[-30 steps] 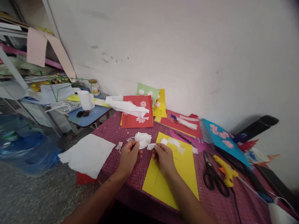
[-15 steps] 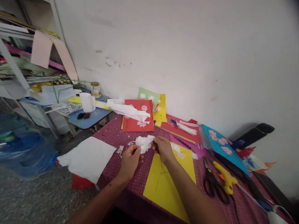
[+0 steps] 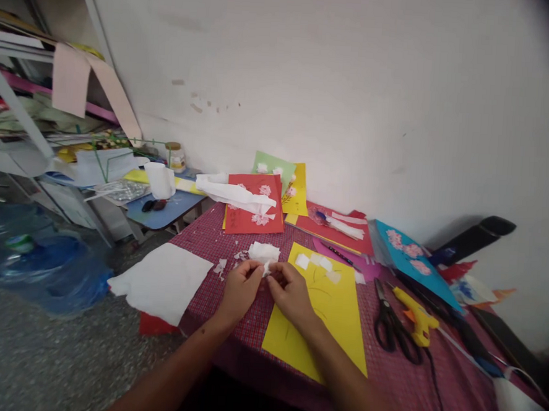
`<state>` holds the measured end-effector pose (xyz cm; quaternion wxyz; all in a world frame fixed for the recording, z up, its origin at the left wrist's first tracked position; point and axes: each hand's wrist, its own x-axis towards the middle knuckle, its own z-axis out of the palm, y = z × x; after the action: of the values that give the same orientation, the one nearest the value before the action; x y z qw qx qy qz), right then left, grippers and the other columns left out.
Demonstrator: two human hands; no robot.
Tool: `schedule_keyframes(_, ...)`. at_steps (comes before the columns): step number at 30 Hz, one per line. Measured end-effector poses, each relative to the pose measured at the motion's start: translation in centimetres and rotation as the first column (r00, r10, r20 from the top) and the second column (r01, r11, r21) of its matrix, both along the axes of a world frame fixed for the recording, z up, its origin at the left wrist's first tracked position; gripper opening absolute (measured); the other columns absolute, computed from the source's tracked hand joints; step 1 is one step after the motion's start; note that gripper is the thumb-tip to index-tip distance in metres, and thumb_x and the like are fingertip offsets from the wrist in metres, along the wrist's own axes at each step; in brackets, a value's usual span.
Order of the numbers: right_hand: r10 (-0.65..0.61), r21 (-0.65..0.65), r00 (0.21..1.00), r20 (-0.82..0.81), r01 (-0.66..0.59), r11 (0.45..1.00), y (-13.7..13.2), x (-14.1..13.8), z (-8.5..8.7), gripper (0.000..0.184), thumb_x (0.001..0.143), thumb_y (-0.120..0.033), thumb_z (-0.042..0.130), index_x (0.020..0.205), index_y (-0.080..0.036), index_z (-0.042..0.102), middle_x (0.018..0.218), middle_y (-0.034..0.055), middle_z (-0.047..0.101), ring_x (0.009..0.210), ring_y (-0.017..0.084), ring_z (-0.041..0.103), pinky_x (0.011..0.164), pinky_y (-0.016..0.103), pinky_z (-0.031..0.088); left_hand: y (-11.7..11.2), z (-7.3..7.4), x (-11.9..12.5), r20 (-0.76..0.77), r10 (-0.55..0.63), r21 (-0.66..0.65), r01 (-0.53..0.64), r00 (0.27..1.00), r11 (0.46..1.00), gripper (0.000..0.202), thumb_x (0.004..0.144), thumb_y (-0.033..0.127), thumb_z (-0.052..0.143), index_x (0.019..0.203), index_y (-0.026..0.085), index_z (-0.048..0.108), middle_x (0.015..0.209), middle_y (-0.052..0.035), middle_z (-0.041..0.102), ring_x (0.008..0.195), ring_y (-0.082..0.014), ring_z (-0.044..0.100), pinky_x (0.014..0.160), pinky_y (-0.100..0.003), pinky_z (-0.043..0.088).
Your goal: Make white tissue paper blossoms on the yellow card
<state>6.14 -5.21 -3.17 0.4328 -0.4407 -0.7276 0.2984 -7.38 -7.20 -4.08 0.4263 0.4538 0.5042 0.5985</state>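
My left hand [image 3: 241, 288] and my right hand [image 3: 291, 292] meet over the table, both closed in a pinch. Between their fingertips is a small crumpled piece of white tissue paper [image 3: 266, 268]. Just behind it on the cloth lies a white tissue stack [image 3: 263, 252], with torn scraps [image 3: 220, 267] to its left. Under my right wrist rests a yellow sheet [image 3: 316, 316] bearing drawn dark lines. Small white paper squares [image 3: 303, 261] lie near its top edge.
Scissors [image 3: 391, 327] and a yellow glue gun [image 3: 417, 316] lie to the right. A large white sheet [image 3: 167, 279] overhangs the table's left edge. Red cards with paper flowers [image 3: 255, 224] and a blue card [image 3: 406, 257] sit at the back. Water bottles [image 3: 47, 272] stand on the floor.
My hands have come together, and a small crumpled tissue piece is now between the fingertips. The right hand has moved left and down. The white tissue stack now lies on the table behind them.
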Motion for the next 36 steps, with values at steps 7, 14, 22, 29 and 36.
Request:
schedule_keyframes(7,-0.049,0.031,0.999,0.018,0.048,0.998,0.3,0.1,-0.4,0.01,0.082,-0.023,0.055,0.075,-0.019,0.061,0.073,0.0018,0.061,0.067,0.015,0.055,0.063,0.026,0.042,-0.1,0.2,0.2,-0.132,-0.013,-0.013,0.012,0.991,1.0,0.021,0.08,0.034,0.056,0.084,0.017,0.067,0.075,-0.002,0.066,0.068,-0.0153,0.06,0.064,-0.025,0.047)
schedule_keyframes(14,-0.035,-0.197,0.978,-0.206,-0.007,0.98,0.3,0.5,-0.3,0.016,0.079,-0.031,0.058,0.07,-0.019,0.059,0.06,-0.0016,0.056,0.055,0.013,0.049,0.053,0.024,0.039,0.0,-0.1,0.4,-0.052,-0.032,-0.021,0.031,0.998,0.999,0.02,0.078,0.033,0.059,0.086,0.016,0.067,0.076,-0.0029,0.067,0.064,-0.014,0.059,0.062,-0.025,0.048)
schedule_keyframes(22,-0.154,-0.383,0.912,-0.38,-0.003,0.924,0.6,0.8,-0.3,0.018,0.078,-0.037,0.06,0.073,-0.02,0.057,0.048,-0.0047,0.053,0.042,0.011,0.042,0.043,0.022,0.032,0.2,-0.2,0.3,0.076,0.0,-0.06,0.004,0.997,0.998,0.023,0.077,0.032,0.061,0.091,0.015,0.067,0.076,-0.0033,0.067,0.062,-0.013,0.059,0.06,-0.024,0.048)
schedule_keyframes(29,-0.238,-0.318,0.86,-0.451,0.094,0.943,1.5,1.7,0.6,0.018,0.078,-0.035,0.06,0.071,-0.019,0.056,0.052,-0.0034,0.054,0.044,0.01,0.043,0.043,0.021,0.033,0.5,-0.8,0.2,0.126,0.032,-0.072,-0.023,0.992,0.997,0.021,0.077,0.033,0.061,0.087,0.015,0.065,0.074,-0.0017,0.064,0.06,-0.0119,0.059,0.058,-0.023,0.048)
schedule_keyframes(36,-0.168,-0.431,0.905,-0.39,-0.018,0.902,5.6,-0.2,2.6,0.02,0.073,-0.036,0.061,0.066,-0.018,0.054,0.046,-0.0035,0.052,0.036,0.009,0.04,0.037,0.021,0.03,0.2,-0.7,0.3,0.035,-0.053,-0.067,0.055,0.998,0.996,0.02,0.077,0.033,0.06,0.087,0.016,0.066,0.077,-0.0031,0.068,0.06,-0.0139,0.061,0.058,-0.025,0.048)
